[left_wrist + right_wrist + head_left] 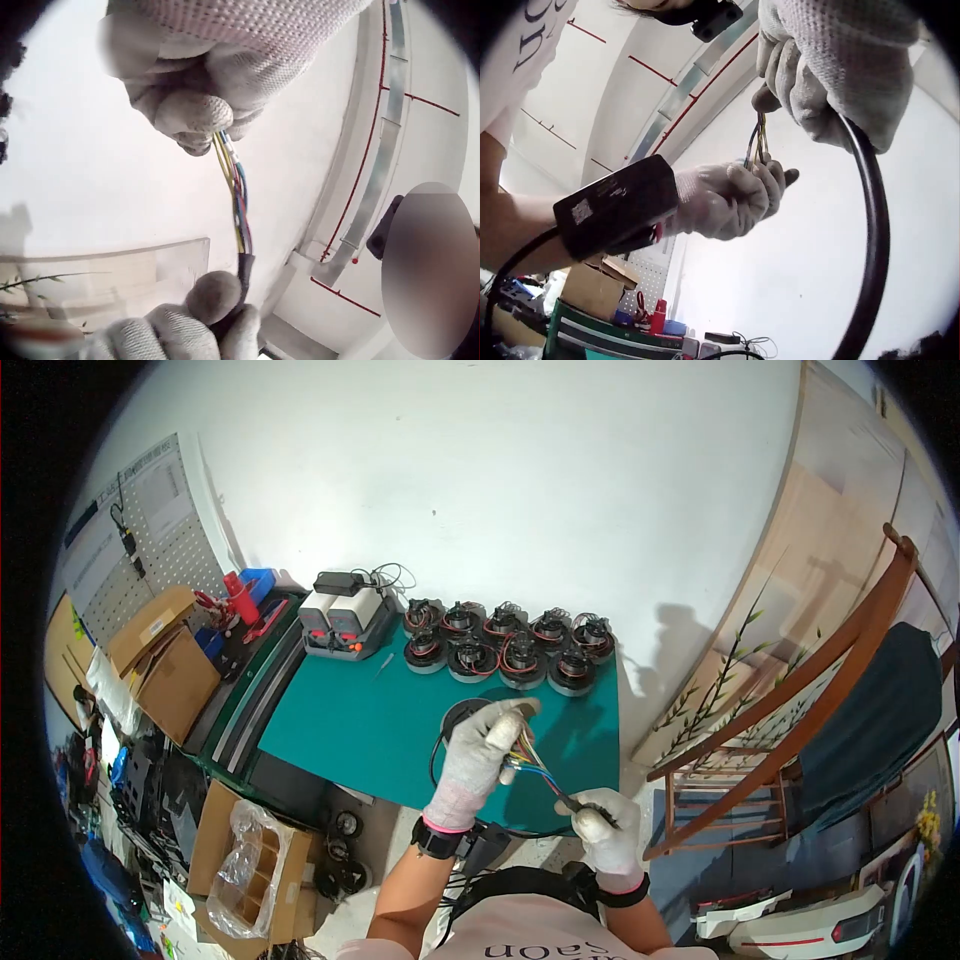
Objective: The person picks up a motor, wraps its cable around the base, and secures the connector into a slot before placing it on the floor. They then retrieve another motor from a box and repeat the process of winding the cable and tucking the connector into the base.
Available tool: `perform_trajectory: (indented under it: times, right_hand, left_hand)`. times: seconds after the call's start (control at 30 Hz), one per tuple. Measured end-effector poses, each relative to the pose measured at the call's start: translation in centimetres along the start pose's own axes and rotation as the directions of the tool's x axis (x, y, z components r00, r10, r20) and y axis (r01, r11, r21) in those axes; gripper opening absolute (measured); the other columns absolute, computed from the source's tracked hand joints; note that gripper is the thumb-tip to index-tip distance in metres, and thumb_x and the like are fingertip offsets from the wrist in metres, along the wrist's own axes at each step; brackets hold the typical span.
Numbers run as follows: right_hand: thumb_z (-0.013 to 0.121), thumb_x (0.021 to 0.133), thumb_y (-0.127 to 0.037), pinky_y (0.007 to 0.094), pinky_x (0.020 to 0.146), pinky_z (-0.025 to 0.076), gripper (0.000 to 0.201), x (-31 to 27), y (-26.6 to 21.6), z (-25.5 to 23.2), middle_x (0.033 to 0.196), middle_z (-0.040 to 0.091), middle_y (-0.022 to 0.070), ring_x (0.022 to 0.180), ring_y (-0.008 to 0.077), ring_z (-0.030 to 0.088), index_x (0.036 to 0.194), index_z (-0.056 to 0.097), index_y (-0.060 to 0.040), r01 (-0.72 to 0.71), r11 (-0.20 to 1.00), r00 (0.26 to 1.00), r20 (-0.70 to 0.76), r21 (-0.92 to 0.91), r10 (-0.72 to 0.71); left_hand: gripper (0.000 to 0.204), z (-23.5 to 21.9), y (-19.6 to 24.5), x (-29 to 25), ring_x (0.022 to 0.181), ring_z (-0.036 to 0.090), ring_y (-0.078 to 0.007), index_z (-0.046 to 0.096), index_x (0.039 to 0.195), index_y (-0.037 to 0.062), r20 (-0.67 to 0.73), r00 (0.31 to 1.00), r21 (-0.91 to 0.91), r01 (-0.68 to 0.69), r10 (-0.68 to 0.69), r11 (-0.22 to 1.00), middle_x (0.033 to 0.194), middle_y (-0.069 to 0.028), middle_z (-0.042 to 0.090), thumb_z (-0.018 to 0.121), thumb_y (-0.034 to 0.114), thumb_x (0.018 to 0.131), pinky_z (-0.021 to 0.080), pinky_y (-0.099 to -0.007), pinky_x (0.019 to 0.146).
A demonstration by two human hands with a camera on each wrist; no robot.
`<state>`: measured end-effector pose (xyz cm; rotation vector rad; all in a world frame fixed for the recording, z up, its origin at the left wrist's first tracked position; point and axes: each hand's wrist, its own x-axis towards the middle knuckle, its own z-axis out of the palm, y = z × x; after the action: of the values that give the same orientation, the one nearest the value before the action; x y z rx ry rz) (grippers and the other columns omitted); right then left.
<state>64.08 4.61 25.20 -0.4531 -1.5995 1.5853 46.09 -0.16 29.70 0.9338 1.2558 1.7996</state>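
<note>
Both hands wear pale knit gloves and are raised in front of the person, above the green work mat (pixel 340 715). The left hand (pixel 478 758) pinches the loose ends of several thin coloured wires (pixel 234 184), yellow, blue and red among them. These wires come out of the black sheath of a thick cable (pixel 871 217). Just below where the sheath ends, the right hand (pixel 608 830) grips the cable, which trails down out of its fist. A round dark part (pixel 462 712) lies on the mat, mostly hidden behind the left hand.
Several round motor-like units (pixel 520 660) with red and black wires stand along the mat's back edge. Left of them is a grey device (pixel 345 622) with two pale blocks. A cardboard box (pixel 290 865) sits at lower left, a wooden chair (pixel 800 730) at right.
</note>
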Motion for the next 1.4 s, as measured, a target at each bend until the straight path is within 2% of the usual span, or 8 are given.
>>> perform_trajectory:
  times: [0.43,0.53,0.87,0.93,1.0,1.07,1.2,1.4]
  right_hand:
    - [0.057,0.078,-0.011,0.0241,0.059,0.038,0.017,1.6,-0.8,0.5,0.071,0.056,0.0035,0.065,0.009,0.049,0.083,0.064,0.0037,-0.082,0.96,0.918,-0.395,-0.266,-0.031]
    - [0.058,0.079,-0.012,0.0246,0.058,0.038,0.017,1.9,-0.1,0.7,0.07,0.056,0.0033,0.064,0.0093,0.049,0.083,0.063,0.0035,-0.04,0.953,0.916,-0.391,-0.301,-0.086]
    - [0.061,0.077,-0.007,0.0273,0.055,0.044,0.012,2.8,1.6,1.6,0.069,0.061,0.0116,0.057,0.017,0.056,0.085,0.064,0.0002,0.178,0.862,0.826,-0.404,-0.475,-0.393]
    - [0.061,0.076,-0.007,0.0275,0.055,0.044,0.012,3.0,1.6,1.5,0.068,0.061,0.0119,0.057,0.0173,0.057,0.085,0.064,0.0002,0.177,0.869,0.837,-0.395,-0.462,-0.38]
    - [0.062,0.076,-0.007,0.0272,0.053,0.043,0.012,3.0,0.9,1.6,0.066,0.06,0.0124,0.055,0.0181,0.056,0.085,0.064,0.0005,0.173,0.847,0.884,-0.3,-0.503,-0.359]
    - [0.062,0.075,-0.007,0.0268,0.052,0.043,0.012,3.0,0.3,1.6,0.066,0.06,0.0124,0.054,0.0183,0.056,0.085,0.065,0.0006,0.127,0.84,0.915,-0.264,-0.527,-0.304]
    - [0.064,0.073,-0.007,0.0264,0.051,0.043,0.014,3.0,-1.1,0.9,0.064,0.06,0.0129,0.053,0.0182,0.056,0.085,0.065,0.0008,0.118,0.835,0.972,-0.109,-0.537,-0.208]
    - [0.058,0.076,-0.005,0.0231,0.057,0.042,0.014,3.1,-0.9,-0.7,0.072,0.063,0.0062,0.065,0.0113,0.056,0.086,0.066,0.001,0.145,0.925,0.975,-0.11,-0.351,-0.194]
  left_hand:
    - [0.061,0.1,-1.5,-1.8,0.086,0.052,-0.0083,0.038,0.129,0.0009,-0.011,0.987,-0.01,-0.163,0.163,0.987,0.108,-0.0051,0.051,0.065,-0.004,0.074,0.046,-0.0211,0.075]
    - [0.059,-0.7,-2.1,-1.6,0.085,0.053,-0.0083,0.04,0.127,0.001,-0.012,0.95,0.308,-0.294,0.313,0.905,0.106,-0.0059,0.053,0.066,-0.001,0.075,0.046,-0.0216,0.075]
    - [0.037,-0.2,-1.8,-2.0,0.073,0.059,-0.0118,0.053,0.109,0.0035,-0.192,0.899,0.385,-0.299,0.393,0.873,0.09,-0.004,0.057,0.068,0.007,0.075,0.049,-0.0237,0.065]
    - [0.034,-0.6,-0.7,-1.9,0.066,0.058,-0.0171,0.058,0.102,0.0044,0.125,0.749,0.75,-0.501,0.651,0.432,0.084,-0.0056,0.057,0.07,0.011,0.071,0.047,-0.026,0.059]
    - [0.029,-0.7,0.3,-1.3,0.069,0.057,-0.0197,0.062,0.092,0.0039,0.132,0.756,0.745,-0.502,0.641,0.44,0.081,-0.0088,0.057,0.071,0.021,0.071,0.045,-0.0284,0.061]
    - [0.031,-1.1,1.2,-0.5,0.071,0.055,-0.0235,0.062,0.094,0.0062,0.328,0.606,0.861,-0.508,0.725,0.035,0.081,-0.0086,0.057,0.07,0.02,0.068,0.044,-0.0323,0.061]
    - [0.025,-1.5,4.0,2.0,0.077,0.053,-0.0271,0.063,0.09,0.0078,0.433,0.648,0.825,-0.565,0.627,0.014,0.081,-0.0069,0.057,0.064,0.025,0.072,0.041,-0.0372,0.069]
    - [0.032,-2.7,2.0,4.7,0.086,0.053,-0.021,0.063,0.098,0.0052,0.424,0.808,0.586,-0.589,0.408,0.557,0.086,-0.0069,0.059,0.062,0.031,0.079,0.041,-0.032,0.081]
